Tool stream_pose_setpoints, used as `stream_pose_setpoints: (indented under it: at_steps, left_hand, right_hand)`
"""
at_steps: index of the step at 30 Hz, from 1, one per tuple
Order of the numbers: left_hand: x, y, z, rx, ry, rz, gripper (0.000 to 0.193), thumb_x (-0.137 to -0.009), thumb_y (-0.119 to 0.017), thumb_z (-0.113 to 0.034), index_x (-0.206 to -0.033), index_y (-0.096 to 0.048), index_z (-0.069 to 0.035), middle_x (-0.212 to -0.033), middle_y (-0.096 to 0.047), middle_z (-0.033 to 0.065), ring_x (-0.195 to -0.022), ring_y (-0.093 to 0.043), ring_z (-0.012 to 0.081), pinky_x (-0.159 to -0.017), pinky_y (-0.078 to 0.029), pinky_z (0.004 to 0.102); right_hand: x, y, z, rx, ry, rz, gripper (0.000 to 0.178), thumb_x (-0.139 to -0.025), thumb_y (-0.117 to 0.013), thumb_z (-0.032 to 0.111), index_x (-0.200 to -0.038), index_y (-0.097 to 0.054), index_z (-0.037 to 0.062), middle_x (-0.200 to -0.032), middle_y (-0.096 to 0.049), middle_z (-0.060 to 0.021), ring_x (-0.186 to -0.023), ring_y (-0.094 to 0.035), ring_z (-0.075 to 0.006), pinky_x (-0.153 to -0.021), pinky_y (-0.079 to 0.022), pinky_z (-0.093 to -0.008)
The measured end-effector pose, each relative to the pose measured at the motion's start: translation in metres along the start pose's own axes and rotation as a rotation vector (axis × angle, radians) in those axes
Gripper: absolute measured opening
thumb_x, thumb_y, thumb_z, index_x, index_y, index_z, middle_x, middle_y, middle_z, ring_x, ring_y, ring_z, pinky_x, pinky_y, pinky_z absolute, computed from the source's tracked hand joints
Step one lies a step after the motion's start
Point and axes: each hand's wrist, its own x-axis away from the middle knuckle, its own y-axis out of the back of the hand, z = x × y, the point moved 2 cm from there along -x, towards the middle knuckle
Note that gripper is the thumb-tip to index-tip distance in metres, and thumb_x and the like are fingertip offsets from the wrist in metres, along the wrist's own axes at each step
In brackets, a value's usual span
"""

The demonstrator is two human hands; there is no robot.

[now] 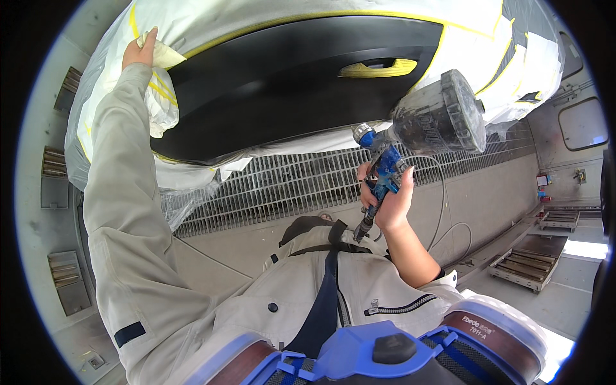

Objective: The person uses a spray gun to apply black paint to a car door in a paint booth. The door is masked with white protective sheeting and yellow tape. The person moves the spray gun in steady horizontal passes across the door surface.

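Your right hand [393, 204] is closed round the grip of the blue spray gun [387, 163], held near and to the right of the black panel [276, 83]; whether the trigger is pulled, can't tell. Cup [439, 115] sits on top, tipped over to the right, silver nozzle end facing left and far. Your left hand [139, 54], arm stretched to the far left, pinches a pale cloth [167, 56] at the panel's left end (could be a loose flap of sheeting, hard to say). Panel itself is framed by yellow tape and white sheeting [410, 8], its door handle [378, 68] taped over as well.

Risks, as I judge them: an accidental squeeze on the trigger could send spray across the black surface, since the nozzle end is close to its near edge. Tilt that cup further and it might drip, if there's liquid inside (can't see in). Lean in while reaching left and the gun or cup could knock the panel's right end. Your left sleeve passes right beside the bunched plastic [162, 106], so a snag could lift the masking edge. A dirty cloth might leave lint or smears. Hose [443, 192] loops down on the right over the floor; a step that way could catch it and jerk your grip.
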Motion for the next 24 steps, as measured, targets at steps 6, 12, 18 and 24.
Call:
stream_pose_setpoints:
  at_steps: [6,12,18,24]
  left_hand:
    - [-0.0029,0.0001,0.0024,-0.007,-0.011,0.007,0.071,-0.093,-0.066,-0.067,-0.107,-0.078,0.001,-0.101,-0.078,0.0226,-0.1,-0.074,0.0386,-0.092,-0.053,0.0427]
    - [-0.0039,-0.0003,0.0029,0.011,0.0,0.026,0.069,-0.093,-0.066,-0.066,-0.107,-0.078,0.0,-0.1,-0.078,0.0219,-0.098,-0.074,0.0374,-0.092,-0.053,0.0426]
    - [-0.0048,-0.0022,0.0037,0.019,-0.004,0.019,0.068,-0.094,-0.066,-0.066,-0.107,-0.078,0.0,-0.098,-0.078,0.021,-0.096,-0.074,0.0361,-0.091,-0.053,0.0418]
    - [0.0003,-0.0028,-0.0012,0.007,0.001,0.008,0.069,-0.094,-0.066,-0.066,-0.108,-0.078,0.0,-0.099,-0.078,0.0209,-0.097,-0.074,0.0358,-0.092,-0.053,0.0412]
  right_hand:
    - [-0.0016,-0.0005,-0.0022,-0.009,-0.011,0.005,0.088,-0.1,-0.031,0.083,-0.108,-0.059,-0.0001,-0.096,-0.065,-0.0074,-0.047,-0.04,-0.0088,-0.046,-0.038,-0.027]
    - [-0.0006,-0.0002,-0.0002,0.004,-0.004,0.006,0.088,-0.101,-0.03,0.082,-0.109,-0.059,-0.0001,-0.096,-0.066,-0.0076,-0.047,-0.04,-0.0086,-0.046,-0.038,-0.0268]
    - [-0.0032,0.0004,-0.0013,-0.007,0.002,0.008,0.087,-0.102,-0.03,0.081,-0.11,-0.058,-0.0003,-0.097,-0.066,-0.008,-0.047,-0.04,-0.0086,-0.045,-0.038,-0.0271]
    - [-0.0053,0.0021,-0.0043,-0.012,0.0,-0.009,0.088,-0.102,-0.027,0.081,-0.109,-0.058,-0.0018,-0.097,-0.066,-0.009,-0.046,-0.041,-0.0089,-0.045,-0.038,-0.0272]
